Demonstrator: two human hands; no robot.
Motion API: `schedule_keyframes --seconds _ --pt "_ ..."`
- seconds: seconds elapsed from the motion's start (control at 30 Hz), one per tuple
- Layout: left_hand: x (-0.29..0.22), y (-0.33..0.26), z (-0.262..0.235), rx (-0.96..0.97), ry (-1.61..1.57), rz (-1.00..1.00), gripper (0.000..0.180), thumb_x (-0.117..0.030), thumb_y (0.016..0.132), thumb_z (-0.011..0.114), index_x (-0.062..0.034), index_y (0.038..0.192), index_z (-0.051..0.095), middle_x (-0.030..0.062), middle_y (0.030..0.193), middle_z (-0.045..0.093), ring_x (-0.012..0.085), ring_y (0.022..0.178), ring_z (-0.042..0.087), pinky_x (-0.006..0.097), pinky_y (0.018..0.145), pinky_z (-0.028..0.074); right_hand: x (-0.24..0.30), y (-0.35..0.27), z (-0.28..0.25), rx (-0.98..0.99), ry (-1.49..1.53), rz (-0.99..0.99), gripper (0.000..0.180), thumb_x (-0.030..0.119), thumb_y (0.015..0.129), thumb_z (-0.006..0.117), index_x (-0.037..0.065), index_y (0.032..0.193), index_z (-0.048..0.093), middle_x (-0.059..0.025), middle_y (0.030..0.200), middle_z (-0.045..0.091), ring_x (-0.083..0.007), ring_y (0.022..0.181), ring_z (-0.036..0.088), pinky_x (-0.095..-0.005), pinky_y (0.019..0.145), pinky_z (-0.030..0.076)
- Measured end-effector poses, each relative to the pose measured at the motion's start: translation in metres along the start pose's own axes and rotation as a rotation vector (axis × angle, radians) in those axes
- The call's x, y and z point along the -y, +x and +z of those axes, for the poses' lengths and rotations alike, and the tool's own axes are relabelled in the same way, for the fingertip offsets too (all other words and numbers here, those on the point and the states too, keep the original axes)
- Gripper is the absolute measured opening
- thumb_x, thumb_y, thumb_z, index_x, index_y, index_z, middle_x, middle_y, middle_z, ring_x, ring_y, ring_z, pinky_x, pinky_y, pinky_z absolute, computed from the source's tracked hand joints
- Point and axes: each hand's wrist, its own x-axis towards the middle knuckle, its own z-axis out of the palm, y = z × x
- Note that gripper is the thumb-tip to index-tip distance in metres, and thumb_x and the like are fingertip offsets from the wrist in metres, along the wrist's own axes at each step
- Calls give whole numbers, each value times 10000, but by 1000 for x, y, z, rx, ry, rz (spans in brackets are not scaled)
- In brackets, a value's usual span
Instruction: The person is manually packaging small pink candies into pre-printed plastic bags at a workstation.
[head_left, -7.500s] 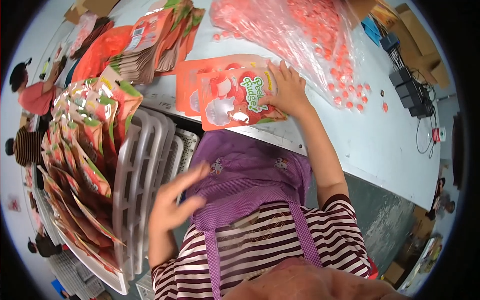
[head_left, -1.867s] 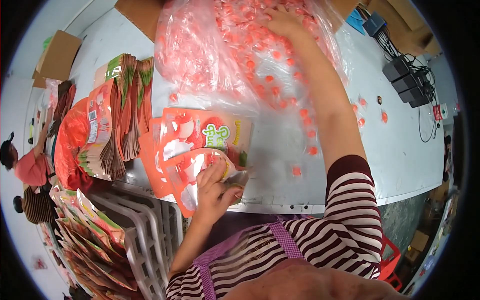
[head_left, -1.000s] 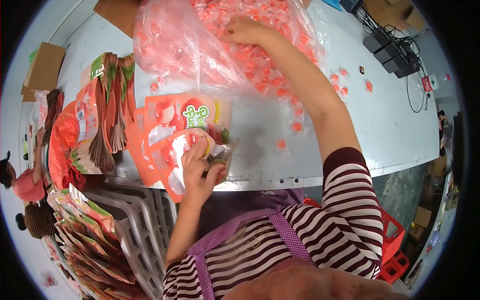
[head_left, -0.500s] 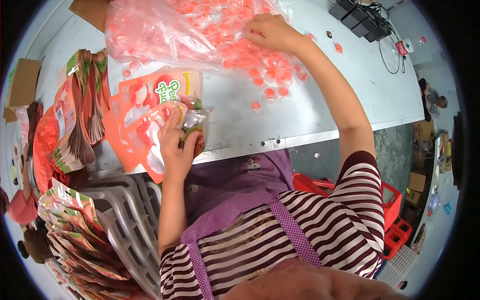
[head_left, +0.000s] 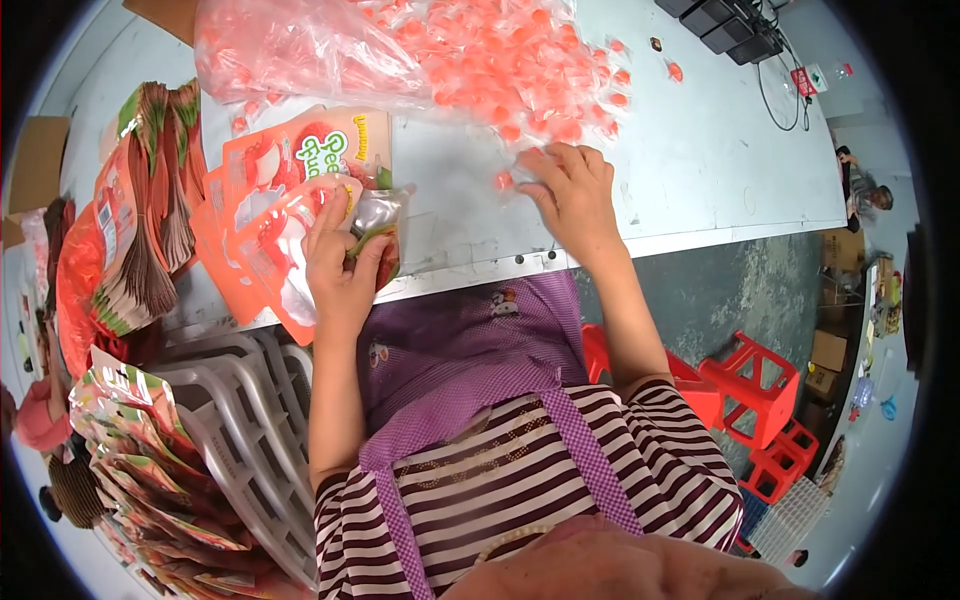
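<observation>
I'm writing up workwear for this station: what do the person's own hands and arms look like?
The left hand and right hand are ungloved, and I can make out no rings on the fingers. The forearms are bare below short sleeves striped dark maroon and white, with dark maroon cuffs.

Flat pouch (head_left: pixel 310 150) on the counter (head_left: pixel 460 200): large green lettering, white-edged, partly covered by the front pouch (head_left: pixel 280 250); smaller yellow lettering near one edge. Stacked pouches (head_left: pixel 152 200): barcode panel (head_left: pixel 106 216), fine print illegible. Red-and-white item (head_left: pixel 803 82), far right: pale marking, illegible.
</observation>
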Motion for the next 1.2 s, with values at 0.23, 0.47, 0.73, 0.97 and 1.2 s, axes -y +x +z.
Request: schedule_keyframes --seconds 0.23,0.47,0.73,0.97,1.2 --pt "-2 -1 0 -27 -18 -23 290 -94 704 742 -28 653 464 208 1244 534 328 1171 491 375 948 338 -2 -21 0 -12 162 -2 294 136 726 684 111 1015 636 -63 1039 564 -258 973 484 -372 827 355" --pt "-1 1 1 -30 -30 -3 301 -97 702 742 -34 650 453 201 1250 532 330 1164 495 377 952 336 37 -22 15 -15 162 -93 348 129 690 705 113 1026 613 -78 1101 539 -274 1009 473 -387 879 351" --pt "0 -1 0 -28 4 4 290 -90 701 740 -33 661 458 203 1251 530 332 1181 484 377 958 335 22 -3 8 -52 252 -25 386 128 718 687 70 1088 593 -106 1162 524 -299 1057 449 -388 921 333" --pt "-2 -1 3 -29 -25 -20 292 -80 686 750 -33 659 464 204 1249 531 326 1173 491 370 949 340 8 22 14 182 64 -46 367 178 789 622 57 1133 577 -91 1279 492 -301 1088 426 -387 939 319" --pt "0 0 0 -25 -9 6 288 -71 681 752 -32 662 467 208 1247 531 316 1170 494 363 944 344 17 -1 13 138 155 5 359 141 789 617 82 1141 578 -100 1271 495 -298 1104 414 -390 946 315"
